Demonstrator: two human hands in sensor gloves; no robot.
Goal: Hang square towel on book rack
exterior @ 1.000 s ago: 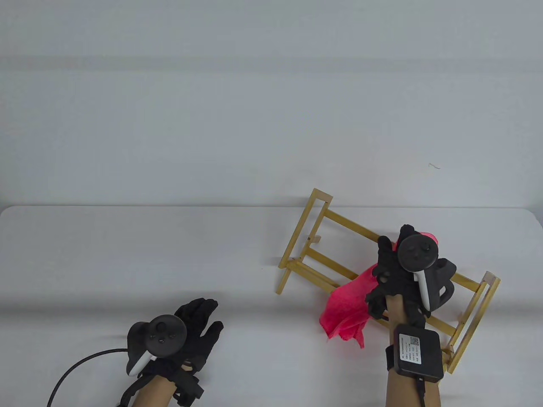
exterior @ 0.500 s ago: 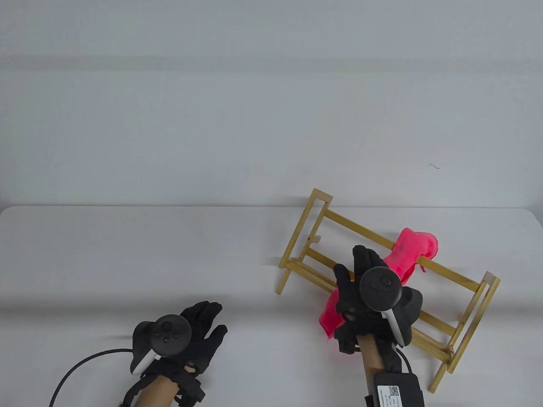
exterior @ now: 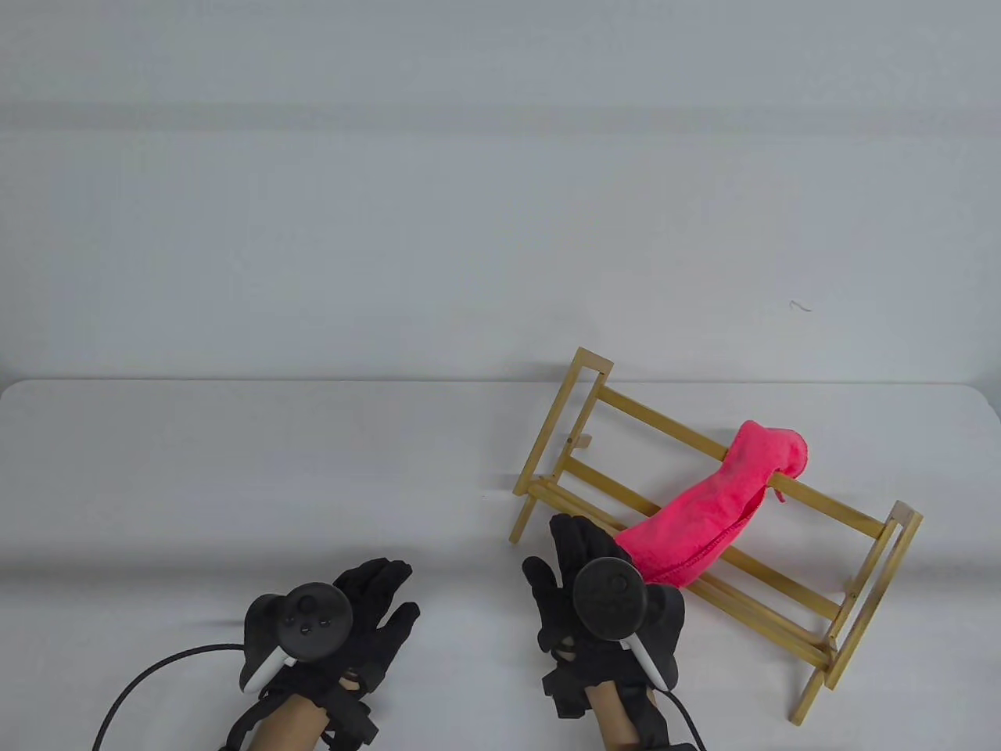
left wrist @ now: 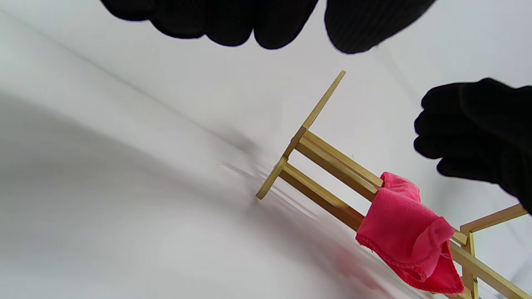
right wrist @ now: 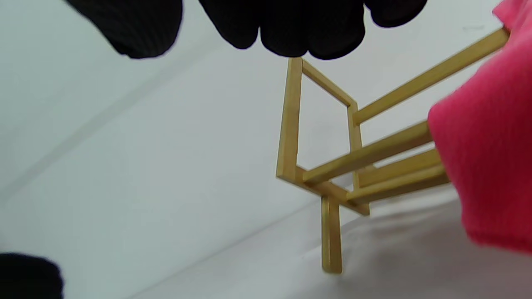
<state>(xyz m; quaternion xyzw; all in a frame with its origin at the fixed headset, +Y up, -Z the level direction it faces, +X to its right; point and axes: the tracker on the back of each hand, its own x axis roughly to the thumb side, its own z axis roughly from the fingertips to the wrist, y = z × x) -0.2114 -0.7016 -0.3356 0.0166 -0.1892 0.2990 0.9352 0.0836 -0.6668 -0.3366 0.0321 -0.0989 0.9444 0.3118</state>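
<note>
- right hand hovers just off the near-left end of the book rack, fingers spread apart, holding nothing; its fingertips hang free in the right wrist view.
- left hand sits well apart to the left, fingers loosely spread, gripping nothing.
- pink square towel hangs over the top rail of the wooden book rack, draping down toward the front.
- rack stands on the white worktop.

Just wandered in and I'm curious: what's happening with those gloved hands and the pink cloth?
A person in black sensor gloves is hanging a pink towel on a wooden rack. The towel is draped over the top rail. The right hand is beside the rack, holding nothing, and the left hand hangs open over the table.
</note>
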